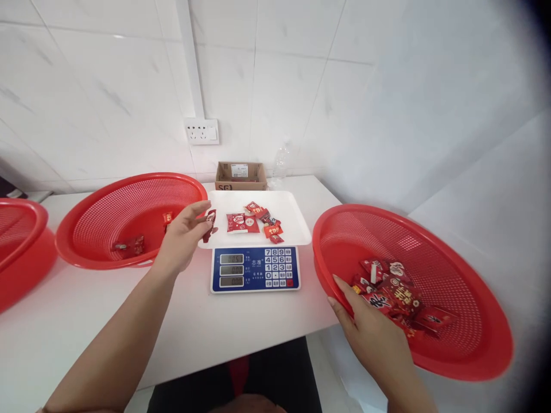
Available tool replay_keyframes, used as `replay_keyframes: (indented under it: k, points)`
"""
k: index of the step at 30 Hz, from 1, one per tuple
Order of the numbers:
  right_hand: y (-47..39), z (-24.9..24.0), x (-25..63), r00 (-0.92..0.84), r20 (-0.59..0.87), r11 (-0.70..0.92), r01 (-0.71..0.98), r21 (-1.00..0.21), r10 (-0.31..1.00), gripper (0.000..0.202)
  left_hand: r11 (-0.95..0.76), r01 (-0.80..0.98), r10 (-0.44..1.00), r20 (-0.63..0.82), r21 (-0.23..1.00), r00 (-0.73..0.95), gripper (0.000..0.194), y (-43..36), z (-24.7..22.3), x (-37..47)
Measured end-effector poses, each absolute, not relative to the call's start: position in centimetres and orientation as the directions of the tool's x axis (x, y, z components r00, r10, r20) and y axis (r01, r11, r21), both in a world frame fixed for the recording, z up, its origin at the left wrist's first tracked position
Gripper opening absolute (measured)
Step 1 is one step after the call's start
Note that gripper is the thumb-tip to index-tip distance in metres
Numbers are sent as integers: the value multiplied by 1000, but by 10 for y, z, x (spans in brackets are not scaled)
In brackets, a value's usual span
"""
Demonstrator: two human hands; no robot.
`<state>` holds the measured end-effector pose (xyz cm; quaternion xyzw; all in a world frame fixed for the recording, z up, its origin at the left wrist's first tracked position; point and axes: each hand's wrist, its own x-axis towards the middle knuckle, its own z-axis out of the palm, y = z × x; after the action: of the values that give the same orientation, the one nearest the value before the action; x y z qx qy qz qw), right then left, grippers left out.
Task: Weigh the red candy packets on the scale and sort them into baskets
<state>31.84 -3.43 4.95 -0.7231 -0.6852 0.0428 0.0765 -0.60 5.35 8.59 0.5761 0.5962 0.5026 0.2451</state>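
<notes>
My left hand (186, 232) pinches a small dark red packet (209, 225) at the left edge of the white scale tray (297, 221). Several red packets (243, 222) lie on the tray's middle and right. Below it is the scale's blue panel (255, 269) with three displays and a keypad. At the right, my right hand (365, 321) grips the near left rim of a red basket (486, 321), thumb and finger on the edge. Several red packets (400, 295) are heaped inside that basket, which is tilted.
Left of the scale stands another red basket (81, 229) with a few packets inside. A further red basket (26, 258) is cut off at the far left. Behind the tray are a cardboard box (241, 175) and a clear plastic bottle (281, 160), near the tiled wall.
</notes>
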Motion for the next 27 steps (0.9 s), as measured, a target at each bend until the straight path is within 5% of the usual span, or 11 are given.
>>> replay_keyframes:
  k: [4, 10, 18, 27]
  points:
    - [-35, 47, 318, 63, 35, -57, 987, -149, 997, 50, -105, -68, 981, 93, 992, -170, 38, 22, 80, -9]
    - [-33, 49, 317, 89, 1, -88, 984, -157, 996, 51, 167, -401, 958, -244, 901, -152, 28, -13, 54, -11]
    - [-32, 53, 314, 120, -54, -126, 983, -133, 991, 52, 456, -438, 867, -497, 775, 22, 38, -34, 28, 3]
    - [-29, 53, 313, 135, -38, -139, 981, -137, 990, 51, 487, -420, 871, -462, 766, 166, 46, -35, 14, 11]
